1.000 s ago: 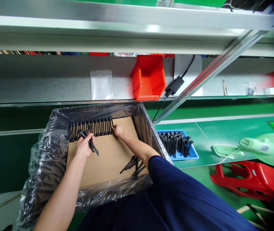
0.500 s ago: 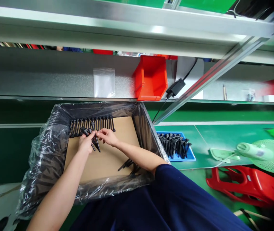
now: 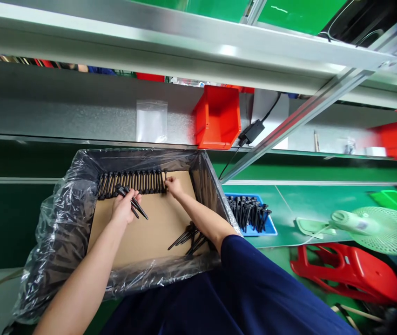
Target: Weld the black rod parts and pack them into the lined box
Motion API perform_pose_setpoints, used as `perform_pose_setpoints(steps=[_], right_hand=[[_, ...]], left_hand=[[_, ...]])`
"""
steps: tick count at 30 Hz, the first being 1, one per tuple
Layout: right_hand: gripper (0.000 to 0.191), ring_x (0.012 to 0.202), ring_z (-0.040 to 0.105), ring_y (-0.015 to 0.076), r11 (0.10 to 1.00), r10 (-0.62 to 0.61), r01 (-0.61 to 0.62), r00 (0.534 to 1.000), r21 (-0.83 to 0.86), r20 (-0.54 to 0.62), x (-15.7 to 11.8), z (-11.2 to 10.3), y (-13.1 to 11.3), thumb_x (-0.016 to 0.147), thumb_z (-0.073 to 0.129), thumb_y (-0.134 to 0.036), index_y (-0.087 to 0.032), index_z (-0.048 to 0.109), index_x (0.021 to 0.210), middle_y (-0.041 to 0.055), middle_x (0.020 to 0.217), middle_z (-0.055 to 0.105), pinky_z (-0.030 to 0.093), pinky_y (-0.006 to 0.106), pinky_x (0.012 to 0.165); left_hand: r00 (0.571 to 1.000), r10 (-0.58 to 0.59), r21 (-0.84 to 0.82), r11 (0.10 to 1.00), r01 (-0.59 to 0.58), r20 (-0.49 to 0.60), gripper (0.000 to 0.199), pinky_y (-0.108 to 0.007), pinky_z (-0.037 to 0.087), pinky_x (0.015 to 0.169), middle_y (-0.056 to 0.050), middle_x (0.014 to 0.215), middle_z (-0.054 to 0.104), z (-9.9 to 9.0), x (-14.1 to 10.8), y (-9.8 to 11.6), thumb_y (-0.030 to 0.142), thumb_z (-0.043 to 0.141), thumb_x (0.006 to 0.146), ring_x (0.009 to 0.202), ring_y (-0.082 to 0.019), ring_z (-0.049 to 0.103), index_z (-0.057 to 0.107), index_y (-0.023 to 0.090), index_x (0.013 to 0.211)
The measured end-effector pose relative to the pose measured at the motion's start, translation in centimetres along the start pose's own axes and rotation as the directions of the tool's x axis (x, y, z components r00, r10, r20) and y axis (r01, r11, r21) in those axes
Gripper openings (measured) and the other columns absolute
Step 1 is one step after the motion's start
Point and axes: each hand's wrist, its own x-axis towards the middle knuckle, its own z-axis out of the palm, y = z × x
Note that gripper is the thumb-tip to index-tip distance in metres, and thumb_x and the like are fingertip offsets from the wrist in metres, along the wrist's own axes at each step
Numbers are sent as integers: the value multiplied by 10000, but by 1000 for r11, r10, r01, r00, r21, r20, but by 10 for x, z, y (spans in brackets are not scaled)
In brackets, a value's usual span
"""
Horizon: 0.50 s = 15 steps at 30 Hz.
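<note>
A bin lined with clear plastic (image 3: 55, 223) has brown cardboard (image 3: 142, 237) on its floor. Several black rod-like parts (image 3: 131, 181) stand side by side in a row along its far side. Over the cardboard, my left hand (image 3: 124, 207) is closed round a few black rods (image 3: 137, 204) that point down to the right. At the right end of the row, my right hand (image 3: 173, 187) pinches one black rod (image 3: 165, 174). More black rods (image 3: 184, 237) lie loose in the near right corner, partly under my right forearm.
Right of the bin is a blue tray (image 3: 271, 228) full of black parts. A shelf behind holds a clear bag (image 3: 151, 121), a red bin (image 3: 219, 116) and a black adapter (image 3: 252, 132). A metal post slants up at the right. Farther right are a green fan (image 3: 376, 228) and red stool (image 3: 366, 270).
My right hand has moved right, away from my left hand, to the row's right end with one rod. My left hand still holds fewer rods. The view has shifted slightly.
</note>
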Motion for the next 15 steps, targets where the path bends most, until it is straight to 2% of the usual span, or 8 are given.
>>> perform_pose_setpoints(steps=[4, 7, 10, 15], right_hand=[[120, 731, 641, 168, 986, 48, -59, 996, -153, -69, 33, -16, 23, 754, 598, -154, -133, 664, 853, 54, 770, 685, 501, 257, 702], [111, 820, 667, 195, 971, 42, -57, 997, -232, -68, 45, -9, 31, 754, 638, -157, -148, 691, 852, 74, 841, 717, 494, 273, 781], [139, 873, 669, 184, 961, 17, -32, 998, -274, -59, 51, 2, 33, 788, 635, -182, -174, 704, 908, 66, 914, 732, 482, 256, 813], [148, 817, 656, 151, 955, -13, 0, 999, -297, -43, 55, 13, 34, 830, 588, -187, -178, 703, 923, 48, 902, 732, 473, 226, 770]], left_hand=[[998, 17, -29, 999, -15, 60, 114, -184, 445, 476, -26, 671, 646, 1, -3, 5, 122, 706, 732, 507, -86, 571, 612, 131, 796], [996, -15, -64, 998, 20, 85, 128, -198, 475, 511, -24, 680, 639, 0, -4, 7, 76, 642, 691, 544, -101, 595, 623, 129, 805], [996, -24, -61, 998, 29, 87, 185, -205, 494, 525, -16, 682, 629, 0, -3, 6, 32, 594, 641, 553, -108, 612, 628, 127, 797], [998, 9, 26, 1000, -11, 66, 240, -211, 511, 525, -21, 680, 635, -1, -2, 0, 20, 648, 639, 555, -121, 638, 650, 123, 856]])
